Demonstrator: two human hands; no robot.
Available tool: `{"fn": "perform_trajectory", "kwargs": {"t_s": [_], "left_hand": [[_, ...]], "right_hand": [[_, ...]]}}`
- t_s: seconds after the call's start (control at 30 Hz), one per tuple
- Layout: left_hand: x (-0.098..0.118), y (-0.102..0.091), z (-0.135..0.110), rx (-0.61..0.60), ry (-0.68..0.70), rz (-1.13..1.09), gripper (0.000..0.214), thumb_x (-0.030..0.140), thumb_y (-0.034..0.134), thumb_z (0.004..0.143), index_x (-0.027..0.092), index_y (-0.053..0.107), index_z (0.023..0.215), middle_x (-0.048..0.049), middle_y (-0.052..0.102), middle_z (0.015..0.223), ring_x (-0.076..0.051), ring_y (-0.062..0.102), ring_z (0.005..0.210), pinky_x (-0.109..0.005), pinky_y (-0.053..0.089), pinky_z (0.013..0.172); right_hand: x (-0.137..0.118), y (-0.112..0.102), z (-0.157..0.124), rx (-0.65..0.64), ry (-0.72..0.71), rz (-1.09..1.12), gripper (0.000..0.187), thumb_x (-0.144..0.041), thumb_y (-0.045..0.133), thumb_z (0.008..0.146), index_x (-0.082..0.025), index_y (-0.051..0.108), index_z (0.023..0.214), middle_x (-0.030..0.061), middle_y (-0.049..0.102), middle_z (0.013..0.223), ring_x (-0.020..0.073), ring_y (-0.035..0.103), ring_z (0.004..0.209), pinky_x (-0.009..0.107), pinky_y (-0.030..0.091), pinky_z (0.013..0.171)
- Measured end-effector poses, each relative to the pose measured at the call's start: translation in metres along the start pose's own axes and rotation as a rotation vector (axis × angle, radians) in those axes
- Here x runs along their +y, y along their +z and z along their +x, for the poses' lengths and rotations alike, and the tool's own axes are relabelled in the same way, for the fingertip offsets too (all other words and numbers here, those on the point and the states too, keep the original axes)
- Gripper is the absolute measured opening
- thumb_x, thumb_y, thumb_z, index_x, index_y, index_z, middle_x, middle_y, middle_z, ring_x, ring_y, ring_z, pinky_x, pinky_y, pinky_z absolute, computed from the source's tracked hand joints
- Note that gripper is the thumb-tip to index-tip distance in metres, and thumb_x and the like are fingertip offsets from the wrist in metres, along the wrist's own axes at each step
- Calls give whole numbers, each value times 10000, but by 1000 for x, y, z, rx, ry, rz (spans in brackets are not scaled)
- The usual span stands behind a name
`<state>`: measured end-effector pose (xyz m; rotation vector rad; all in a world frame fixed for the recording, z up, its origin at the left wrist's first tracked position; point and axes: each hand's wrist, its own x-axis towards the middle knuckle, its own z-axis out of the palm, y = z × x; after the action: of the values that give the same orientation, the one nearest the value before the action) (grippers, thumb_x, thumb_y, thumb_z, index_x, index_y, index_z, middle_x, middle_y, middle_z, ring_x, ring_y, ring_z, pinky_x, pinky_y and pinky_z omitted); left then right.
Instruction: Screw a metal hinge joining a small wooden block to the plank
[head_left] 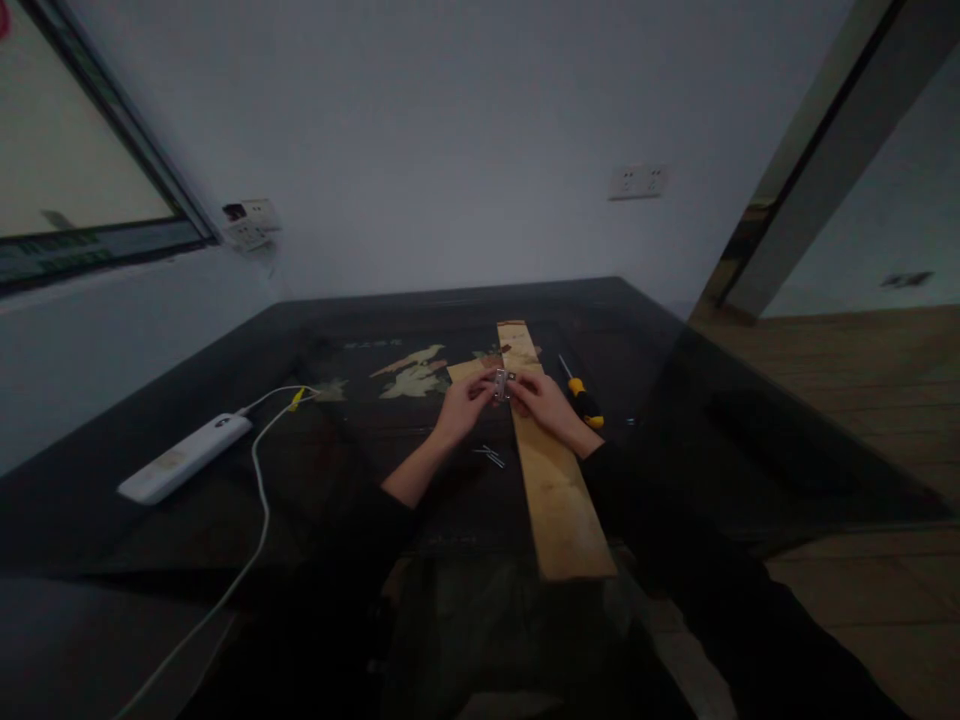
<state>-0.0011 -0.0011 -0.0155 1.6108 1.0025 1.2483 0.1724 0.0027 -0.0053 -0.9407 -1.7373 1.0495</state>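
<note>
A small silvery metal fitting (500, 384), hinge-like or latch-like, is held up over a long wooden board (559, 490). My left hand (466, 400) pinches it from the left, fingers closed. From the right, my right hand (544, 397) also closes its fingertips on it, its wrist above the board. The board lies lengthwise on the dark table, and its near end juts past the table's front edge. A second, shorter piece of wood (463, 371) shows behind my left hand, partly hidden. Several thin screws or nails (491, 456) lie below my left hand.
A yellow-and-black screwdriver (583, 398) rests right of the board. On the left, a white power strip (187, 458) lies on the dark table (360, 470), and a pale cable (259, 500) runs over the front edge. A wall with sockets (637, 182) stands behind.
</note>
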Motion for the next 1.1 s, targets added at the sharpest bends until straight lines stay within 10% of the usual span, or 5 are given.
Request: {"fn": "perform_trajectory", "kwargs": {"t_s": [0.27, 1.1], "left_hand": [[2, -9, -3, -145, 180, 283, 626, 169, 665, 778, 265, 501, 1375, -133, 558, 1344, -219, 632, 1012, -356, 547, 782], [20, -16, -8, -134, 390, 753, 421, 316, 695, 808, 181, 588, 1193, -120, 636, 1219, -244, 566, 1178, -426, 422, 1026]], "right_hand": [[6, -2, 3, -48, 56, 93, 350, -511, 602, 794, -185, 515, 701, -35, 523, 539, 86, 490, 468, 213, 394, 466], [1, 1, 1, -31, 69, -69, 299, -399, 539, 851, -175, 539, 653, -27, 517, 537, 97, 472, 480, 232, 352, 499]]}}
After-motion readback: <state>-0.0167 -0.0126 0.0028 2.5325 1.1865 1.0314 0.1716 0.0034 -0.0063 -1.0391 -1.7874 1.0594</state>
